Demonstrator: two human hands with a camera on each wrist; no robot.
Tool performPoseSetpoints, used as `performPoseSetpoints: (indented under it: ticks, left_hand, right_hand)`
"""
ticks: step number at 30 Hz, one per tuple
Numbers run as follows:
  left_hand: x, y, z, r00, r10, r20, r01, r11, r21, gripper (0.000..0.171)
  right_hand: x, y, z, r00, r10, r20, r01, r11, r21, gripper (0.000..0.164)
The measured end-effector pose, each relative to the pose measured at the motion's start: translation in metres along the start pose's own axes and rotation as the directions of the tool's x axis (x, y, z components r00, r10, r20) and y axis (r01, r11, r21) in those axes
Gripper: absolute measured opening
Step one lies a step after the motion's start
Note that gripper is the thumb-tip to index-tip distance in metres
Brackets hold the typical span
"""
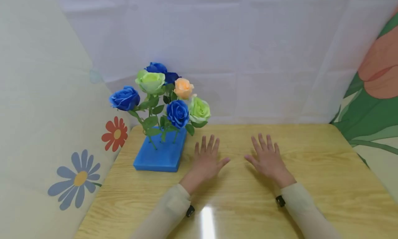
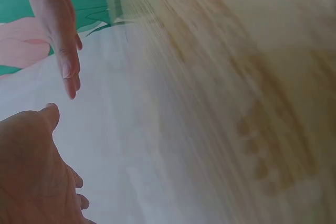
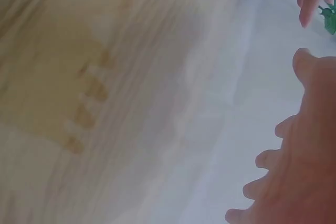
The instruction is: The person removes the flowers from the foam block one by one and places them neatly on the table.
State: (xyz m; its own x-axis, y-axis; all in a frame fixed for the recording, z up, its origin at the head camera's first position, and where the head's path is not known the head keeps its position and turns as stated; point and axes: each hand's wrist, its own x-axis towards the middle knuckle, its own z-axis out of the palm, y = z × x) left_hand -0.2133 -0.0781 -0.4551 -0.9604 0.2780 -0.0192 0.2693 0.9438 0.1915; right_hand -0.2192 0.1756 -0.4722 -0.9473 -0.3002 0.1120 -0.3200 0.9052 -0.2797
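Wears pale sleeves (image 1: pixel 164 211), at seven and four o'clock from the middle of the head view, with a black device (image 1: pixel 190 211) under the left cuff and a second black device (image 1: pixel 280 201) under the right. Has a white glare (image 1: pixel 207 221) at six on the wooden table (image 1: pixel 335 159).

Holds the left hand (image 1: pixel 206 163) at six, just short of the middle, back up, with fingers released, straight and fanned. Holds the right hand (image 1: pixel 268 161) at four, apart from the left, back up, likewise with fingers loose, straight and spread. In each wrist view, casts a blurred hand shape (image 2: pixel 273 150) on the tabletop, whether as shadow or reflection impossible to tell.

Has a blue block (image 1: pixel 160 158) nearest the left hand, just beside it toward nine, lying flat on the table. Bears leafy stemmed roses, stuck into its top: at nine from the middle, a front blue rose (image 1: pixel 178 113) and a left blue rose (image 1: pixel 125 98); near the very middle, a right green rose (image 1: pixel 200 110); at eleven, a peach rose (image 1: pixel 183 88); at ten, a rear green rose (image 1: pixel 151 83); farthest back, partly hidden blue petals (image 1: pixel 157 67).

Ends at twelve in a white cloth (image 1: pixel 280 59).
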Motion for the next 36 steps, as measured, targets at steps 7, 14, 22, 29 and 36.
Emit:
performPoseSetpoints:
  ticks: [7, 14, 22, 29, 36]
  left_hand:
    - [-0.017, -0.016, -0.008, 1.0, 0.01, -0.028, -0.01, 1.0, -0.008, 0.087]
    - [-0.034, -0.035, -0.01, 0.999, 0.02, -0.049, -0.02, 1.0, 0.002, 0.086]
    - [-0.053, -0.056, -0.01, 0.997, 0.014, -0.074, -0.017, 0.999, -0.035, 0.084]
    - [-0.068, -0.08, -0.013, 0.991, 0.033, -0.13, -0.035, 0.999, -0.015, 0.084]
    - [-0.08, -0.102, -0.017, 0.986, 0.024, -0.166, -0.03, 0.999, -0.032, 0.08]
  right_hand:
    - [0.005, -0.015, -0.001, 0.999, -0.034, -0.023, 0.035, 0.999, 0.023, 0.082]
    - [0.013, -0.03, 0.003, 0.998, -0.057, -0.006, 0.057, 0.998, 0.041, 0.082]
    - [0.015, -0.048, 0.009, 0.995, -0.088, -0.042, 0.092, 0.991, 0.097, 0.079]
    - [0.019, -0.056, 0.015, 0.99, -0.116, -0.076, 0.127, 0.979, 0.163, 0.076]
    - [0.026, -0.062, 0.018, 0.986, -0.137, -0.1, 0.154, 0.968, 0.196, 0.075]
